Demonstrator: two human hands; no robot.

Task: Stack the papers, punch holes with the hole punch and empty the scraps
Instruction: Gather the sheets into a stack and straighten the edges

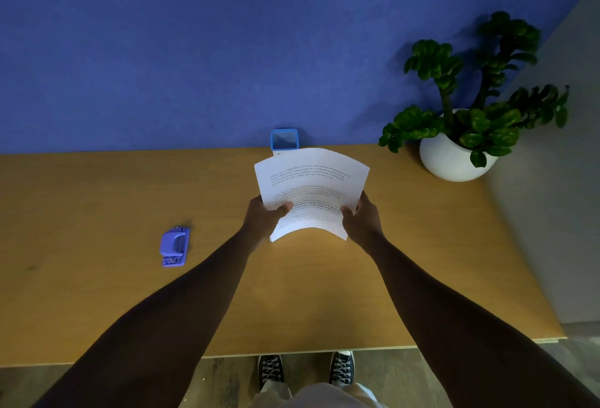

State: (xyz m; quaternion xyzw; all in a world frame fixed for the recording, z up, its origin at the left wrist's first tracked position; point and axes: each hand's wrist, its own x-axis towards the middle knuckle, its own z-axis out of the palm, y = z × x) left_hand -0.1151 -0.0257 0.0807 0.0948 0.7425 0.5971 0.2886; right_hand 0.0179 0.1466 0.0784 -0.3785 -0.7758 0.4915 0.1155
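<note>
Head view: papers (311, 193) are held above the desk (97, 277), centre, bowed across their width. Judged light, limp and prone to sliding apart; grip both side edges. Left hand (264, 217) and right hand (363, 217) each pinch an edge, thumbs on top, fingers closed beneath. Punch (174, 246) lies well left, untouched.
</note>
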